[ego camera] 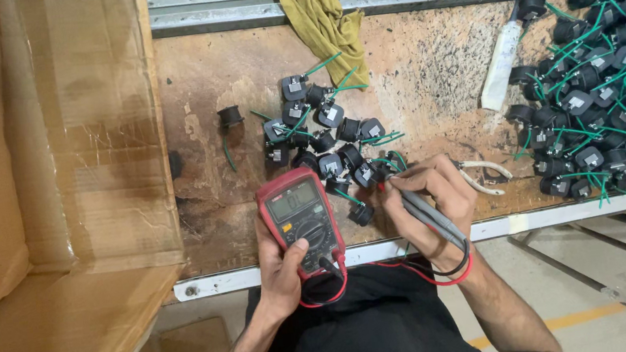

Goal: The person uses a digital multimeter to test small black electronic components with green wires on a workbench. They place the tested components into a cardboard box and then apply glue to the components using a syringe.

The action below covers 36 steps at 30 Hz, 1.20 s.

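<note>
Fingers (285, 260) grip red multimeter (301, 217); grey screen, black dial.

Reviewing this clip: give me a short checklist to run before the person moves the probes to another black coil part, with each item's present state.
1. Multimeter held firm in left hand: ok.
2. Display facing the camera, lit digits visible: ok.
3. Probes gripped in right hand: ok.
4. Probe tips touching a part's terminals in the small pile of black coil parts: cannot tell, fingers hide them.
5. Red and black leads free of snags: ok, they hang loose below the bench edge.
</note>
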Tool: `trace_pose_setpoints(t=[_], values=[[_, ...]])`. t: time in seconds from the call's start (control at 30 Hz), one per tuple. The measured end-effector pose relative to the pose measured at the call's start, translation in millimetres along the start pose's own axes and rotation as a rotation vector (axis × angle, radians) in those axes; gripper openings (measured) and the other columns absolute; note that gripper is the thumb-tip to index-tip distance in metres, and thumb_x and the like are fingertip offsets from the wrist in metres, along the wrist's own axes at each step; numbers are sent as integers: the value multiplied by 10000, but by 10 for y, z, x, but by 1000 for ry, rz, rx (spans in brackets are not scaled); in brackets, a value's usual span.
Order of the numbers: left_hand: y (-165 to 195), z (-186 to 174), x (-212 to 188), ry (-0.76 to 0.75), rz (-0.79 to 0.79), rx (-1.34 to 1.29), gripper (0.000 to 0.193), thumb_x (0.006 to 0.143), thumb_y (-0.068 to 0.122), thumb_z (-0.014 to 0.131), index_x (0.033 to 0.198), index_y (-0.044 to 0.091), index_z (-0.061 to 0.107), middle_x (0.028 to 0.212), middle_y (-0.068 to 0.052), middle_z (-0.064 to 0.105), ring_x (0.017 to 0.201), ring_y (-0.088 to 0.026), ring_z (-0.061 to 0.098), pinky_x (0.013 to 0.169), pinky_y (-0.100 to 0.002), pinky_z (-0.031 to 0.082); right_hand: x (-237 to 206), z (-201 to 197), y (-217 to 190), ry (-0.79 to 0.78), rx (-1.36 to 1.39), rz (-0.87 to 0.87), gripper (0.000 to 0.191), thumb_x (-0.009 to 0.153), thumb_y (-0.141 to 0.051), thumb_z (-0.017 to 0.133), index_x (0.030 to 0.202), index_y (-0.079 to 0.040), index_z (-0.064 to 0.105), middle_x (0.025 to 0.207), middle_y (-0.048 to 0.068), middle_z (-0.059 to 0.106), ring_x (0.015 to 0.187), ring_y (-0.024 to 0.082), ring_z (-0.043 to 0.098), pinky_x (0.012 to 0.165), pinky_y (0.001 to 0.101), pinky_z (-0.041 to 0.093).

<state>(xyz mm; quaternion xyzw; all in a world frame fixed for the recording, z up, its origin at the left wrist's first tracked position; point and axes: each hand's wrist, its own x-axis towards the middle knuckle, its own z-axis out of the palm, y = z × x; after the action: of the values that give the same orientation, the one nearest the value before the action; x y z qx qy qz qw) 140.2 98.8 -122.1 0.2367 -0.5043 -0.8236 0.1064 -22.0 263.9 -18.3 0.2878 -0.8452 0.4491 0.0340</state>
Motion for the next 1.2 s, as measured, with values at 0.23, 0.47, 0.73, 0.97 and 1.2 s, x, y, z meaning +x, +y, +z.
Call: trace_pose_setpoints(t=[0.23,0.47,0.73,0.97,1.2], values=[[9,-23,-1,-14,-3,43,633,869,-12,519,1472,17,330,1307,-144,582,1166,-192,625,1030,-364,541,89,-26,-48,-32,-37,15,135,814,9,773,911,15,680,894,136,669,806,240,687,718,319,537],[-22,-25,-8,-11,-5,32,645,863,-15,516,1479,17,326,1313,-146,580,1176,-194,621,1037,-363,533,205,-76,-89,-84,-10,62,117,825,-6,766,912,9,690,889,110,654,783,203,678,703,303,529],[18,-9,5,-28,-6,34,654,863,-24,498,1485,16,299,1323,-148,569,1180,-200,624,1031,-378,547,248,-106,-98,-126,-36,64,86,839,-17,756,896,-4,693,887,92,657,786,191,687,709,299,535],[20,-15,12,-39,8,41,664,863,-19,492,1495,13,290,1330,-161,572,1181,-204,631,1034,-381,551,259,-103,-105,-135,-26,85,86,837,-24,751,896,1,695,890,95,652,777,183,687,695,296,532],[-30,-24,-7,-19,8,51,651,868,-16,508,1489,10,314,1318,-159,580,1177,-203,625,1041,-375,537,256,-118,-109,-136,-27,79,90,838,-28,752,907,-2,699,896,96,657,801,197,695,726,303,539]])
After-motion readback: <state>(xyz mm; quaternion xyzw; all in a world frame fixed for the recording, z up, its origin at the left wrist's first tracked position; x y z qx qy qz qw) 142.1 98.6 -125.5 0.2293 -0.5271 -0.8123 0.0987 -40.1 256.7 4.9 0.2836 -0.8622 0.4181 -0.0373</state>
